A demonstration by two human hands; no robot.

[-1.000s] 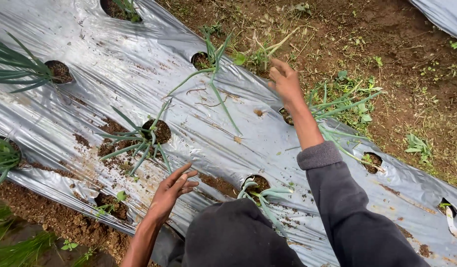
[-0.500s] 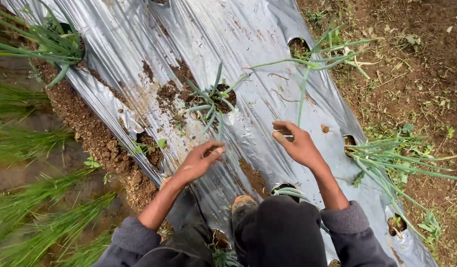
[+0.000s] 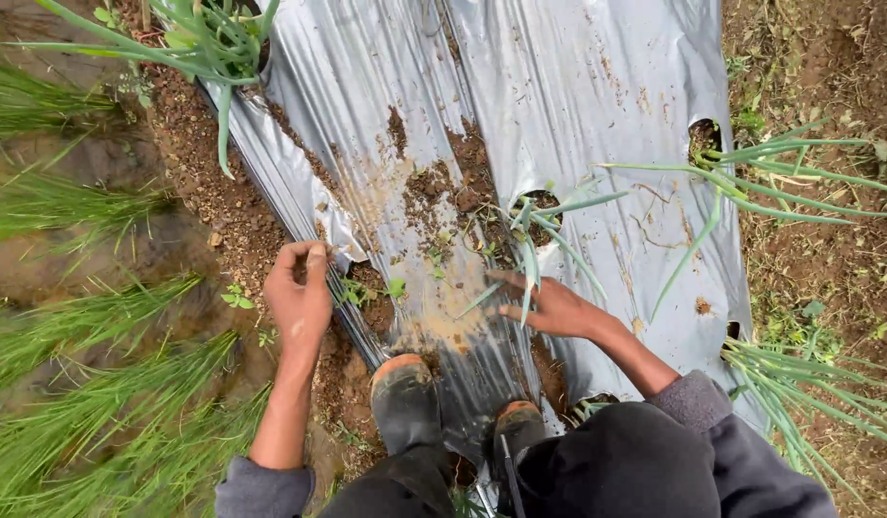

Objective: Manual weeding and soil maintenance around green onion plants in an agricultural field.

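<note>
Left hand (image 3: 300, 293), fingers curled at the silver mulch sheet (image 3: 597, 86) edge, held nothing discernible. Just beside it, a planting hole (image 3: 372, 297) contained small weeds. Right hand (image 3: 549, 307), fingers spread, touched onion leaves (image 3: 530, 254) rooted beyond.

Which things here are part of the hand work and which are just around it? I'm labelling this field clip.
In the work:
left hand, fingers pinched at the edge of the silver plastic mulch sheet
right hand, flat on the sheet under the green onion seedling
small weeds in the soil hole

Just around:
muddy rubber boots
grassy furrow
</note>
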